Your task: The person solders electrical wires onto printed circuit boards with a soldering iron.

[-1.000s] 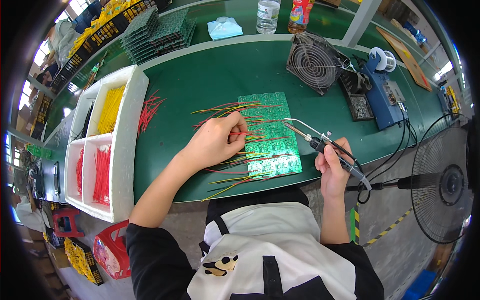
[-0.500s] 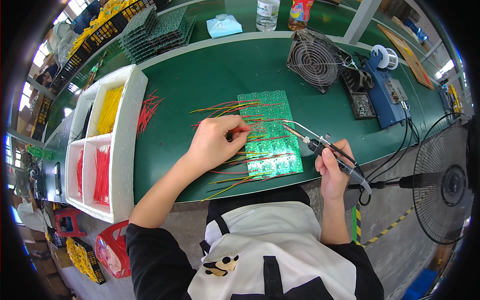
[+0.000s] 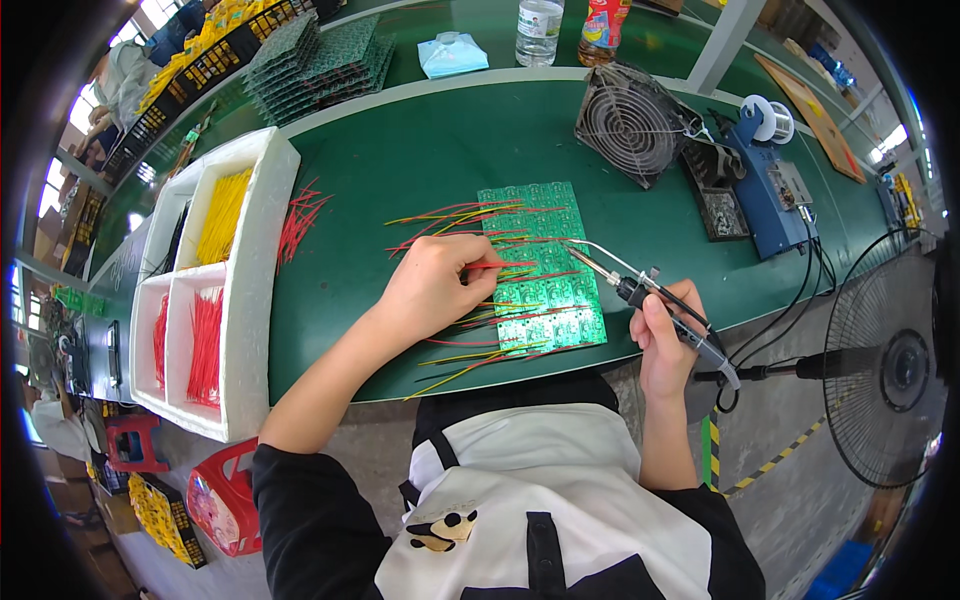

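Green worktop point(image 3: 400, 140), bearing one shiny green gridded circuit panel point(image 3: 555, 302), red and yellow wires point(image 3: 470, 209) across it. Our left hand point(image 3: 435, 282) pinches red wire point(image 3: 512, 265); our right hand point(image 3: 664, 345) grips a soldering iron point(image 3: 632, 291).

This is a workshop, an electronics factory floor by the look of it. The long green workbench point(image 3: 400, 140) carries a panel of circuit boards point(image 3: 560, 290), with a stack of boards point(image 3: 320, 65) behind. I can see a soldering iron point(image 3: 632, 292), a blue soldering unit point(image 3: 775, 200) with a reel of solder point(image 3: 773, 121), and a white foam tray point(image 3: 250, 340) of cut wires point(image 3: 205, 350). A black crate point(image 3: 187, 530) of yellow parts point(image 3: 160, 510) and black-and-yellow striped tape point(image 3: 775, 465) mark the grey floor point(image 3: 790, 520) as industrial.
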Demonstrator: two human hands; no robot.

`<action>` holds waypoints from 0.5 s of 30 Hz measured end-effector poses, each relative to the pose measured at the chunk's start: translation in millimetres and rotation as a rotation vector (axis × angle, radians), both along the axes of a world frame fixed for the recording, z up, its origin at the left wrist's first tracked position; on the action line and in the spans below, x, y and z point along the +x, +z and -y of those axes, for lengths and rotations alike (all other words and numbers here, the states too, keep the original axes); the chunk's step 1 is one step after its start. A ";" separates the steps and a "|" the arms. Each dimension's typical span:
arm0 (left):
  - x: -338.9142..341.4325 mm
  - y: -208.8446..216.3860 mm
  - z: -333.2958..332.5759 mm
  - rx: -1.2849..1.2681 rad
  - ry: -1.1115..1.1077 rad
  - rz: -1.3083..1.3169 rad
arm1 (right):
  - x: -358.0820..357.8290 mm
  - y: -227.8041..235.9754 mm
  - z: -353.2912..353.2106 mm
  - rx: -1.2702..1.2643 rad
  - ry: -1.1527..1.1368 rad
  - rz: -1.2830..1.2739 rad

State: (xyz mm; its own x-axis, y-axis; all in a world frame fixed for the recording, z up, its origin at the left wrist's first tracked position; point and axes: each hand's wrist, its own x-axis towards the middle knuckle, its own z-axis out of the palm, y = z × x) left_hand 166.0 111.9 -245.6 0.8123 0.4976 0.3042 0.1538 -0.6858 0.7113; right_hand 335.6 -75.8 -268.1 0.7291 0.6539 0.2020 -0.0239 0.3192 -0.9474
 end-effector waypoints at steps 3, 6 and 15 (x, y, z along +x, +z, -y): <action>-0.3 -1.8 -0.1 0.014 -0.015 -0.004 | -1.0 0.2 1.0 0.009 0.009 -0.012; -0.3 -1.2 0.6 0.021 -0.022 -0.001 | -2.2 2.1 0.9 -0.025 0.019 0.009; 0.4 -1.2 0.9 0.030 -0.014 0.016 | 0.2 3.0 -1.0 -0.096 0.099 0.028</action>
